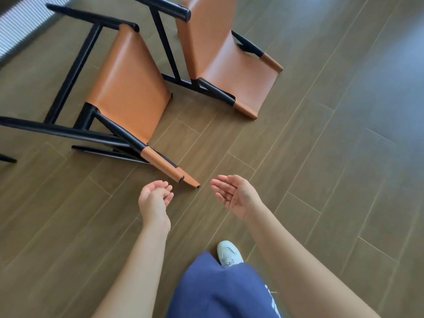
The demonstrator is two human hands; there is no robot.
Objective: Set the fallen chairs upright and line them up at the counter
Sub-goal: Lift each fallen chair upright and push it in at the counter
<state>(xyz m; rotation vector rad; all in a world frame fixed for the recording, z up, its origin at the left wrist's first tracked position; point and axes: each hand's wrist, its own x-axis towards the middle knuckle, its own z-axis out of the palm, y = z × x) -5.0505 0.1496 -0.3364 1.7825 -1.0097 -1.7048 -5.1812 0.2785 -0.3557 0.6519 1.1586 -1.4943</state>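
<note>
Two chairs with tan leather seats and black frames lie tipped over on the wooden floor. The nearer chair (128, 88) lies at the left, its leather-wrapped back tip pointing at my hands. The farther chair (231, 65) lies behind it at the upper middle. My left hand (154, 200) hovers just short of the nearer chair's back tip, palm up, fingers loosely curled, holding nothing. My right hand (236, 195) is to the right of that tip, palm up with relaxed fingers, empty. Neither hand touches a chair.
Brown plank floor (321, 157) stretches to the right and toward me. A white ribbed panel (20, 26) is at the top left. A black chair-leg tip (8, 159) shows at the left edge. My blue-clad leg and white shoe (229, 253) are below.
</note>
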